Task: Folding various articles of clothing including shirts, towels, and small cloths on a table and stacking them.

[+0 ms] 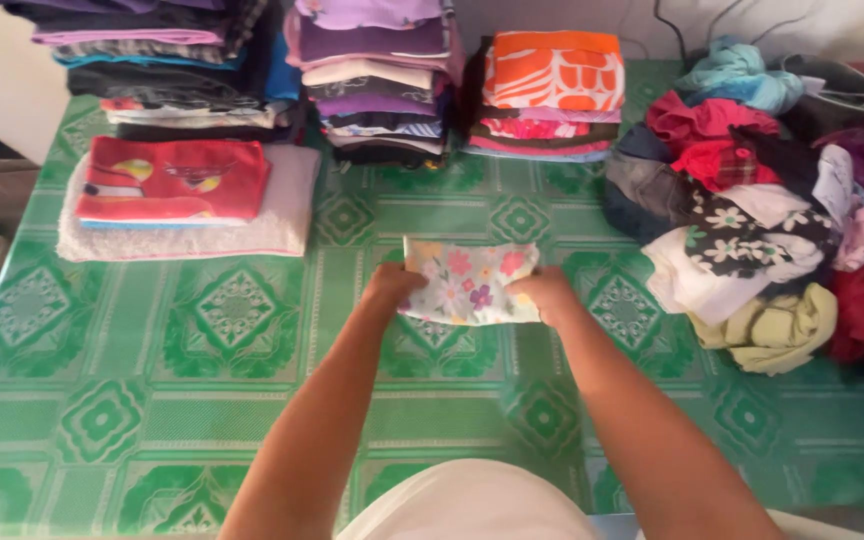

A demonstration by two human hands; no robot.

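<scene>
Both hands grip a small folded cloth of pale fabric with a flower print (470,282), the left hand (389,290) closed on its left edge and the right hand (545,296) on its right, above the green patterned mat (152,400). Keeping the edges level and the pull even would likely hold the fold square.

The fingers of the left hand (392,287) and the right hand (546,295) curl under the folded floral cloth (470,282), so the grip beneath it cannot be seen. The two tall stacks of folded clothes (372,70) at the back are cut off by the top edge. In the loose heap of clothes (752,200), which runs off the right edge, lower garments are buried and cannot be told apart.
</scene>
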